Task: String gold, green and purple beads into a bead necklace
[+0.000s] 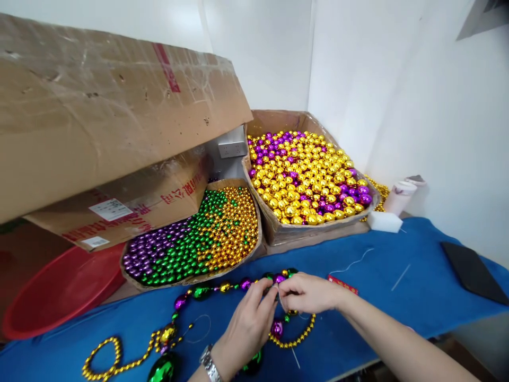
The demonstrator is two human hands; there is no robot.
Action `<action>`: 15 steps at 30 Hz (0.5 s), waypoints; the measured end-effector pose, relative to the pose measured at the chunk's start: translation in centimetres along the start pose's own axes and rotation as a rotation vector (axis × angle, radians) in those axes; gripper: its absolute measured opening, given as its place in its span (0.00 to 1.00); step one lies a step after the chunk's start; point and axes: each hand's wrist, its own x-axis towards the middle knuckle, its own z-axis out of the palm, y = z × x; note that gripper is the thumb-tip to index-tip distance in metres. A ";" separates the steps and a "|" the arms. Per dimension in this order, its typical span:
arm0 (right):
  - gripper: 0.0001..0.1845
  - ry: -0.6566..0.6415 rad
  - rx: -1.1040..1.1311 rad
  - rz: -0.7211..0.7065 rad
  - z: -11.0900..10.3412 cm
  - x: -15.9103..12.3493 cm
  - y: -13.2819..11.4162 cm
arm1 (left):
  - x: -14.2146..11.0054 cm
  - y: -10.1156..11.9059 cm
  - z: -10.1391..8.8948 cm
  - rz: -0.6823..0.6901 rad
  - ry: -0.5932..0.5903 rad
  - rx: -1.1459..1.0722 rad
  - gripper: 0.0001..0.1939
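My left hand (254, 318), with a metal watch (209, 363) at the wrist, and my right hand (304, 293) meet over the blue cloth. Their fingertips pinch a thin pale string (280, 295) between them. Around the hands lies a bead necklace of shiny purple, green and gold balls, with a purple bead (180, 302) and a green bead (202, 292) to the left. A strand of small gold beads (293, 344) curves below my right hand. Another gold bead strand (101, 353) loops at the lower left. Part of the necklace is hidden behind my hands.
A carton of gold and purple balls (274, 233) stands at the back. Beside it a lower box (260, 241) holds purple, green and gold beads. Big cardboard flaps (119, 106) overhang the left, above a red basin (67, 297). A black tablet-like object (473, 270) lies right.
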 end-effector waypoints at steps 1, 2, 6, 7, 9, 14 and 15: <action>0.09 0.004 0.013 -0.004 0.0 0.0 -0.1 | 0.3 0.2 0.0 -0.015 0.002 -0.022 0.19; 0.09 0.011 0.030 -0.009 -0.1 0.0 -0.1 | 0.6 0.3 -0.1 -0.032 0.008 -0.048 0.17; 0.07 0.109 0.136 -0.014 -0.7 -1.0 -0.1 | 1.4 0.9 -1.0 -0.170 0.015 -0.245 0.09; 0.06 0.159 0.174 -0.008 -1.0 -1.6 -0.1 | 1.5 0.9 -1.4 -0.243 0.012 -0.324 0.08; 0.05 0.269 0.275 0.014 -1.4 -2.8 0.2 | 1.2 0.8 -2.3 -0.421 0.011 -0.532 0.08; 0.13 0.510 0.725 0.085 0.6 -4.8 1.0 | 0.4 0.2 -2.6 -0.629 0.114 -1.267 0.08; 0.15 0.559 0.831 0.087 1.5 -4.7 1.1 | 0.5 0.3 -2.3 -0.615 0.148 -1.391 0.08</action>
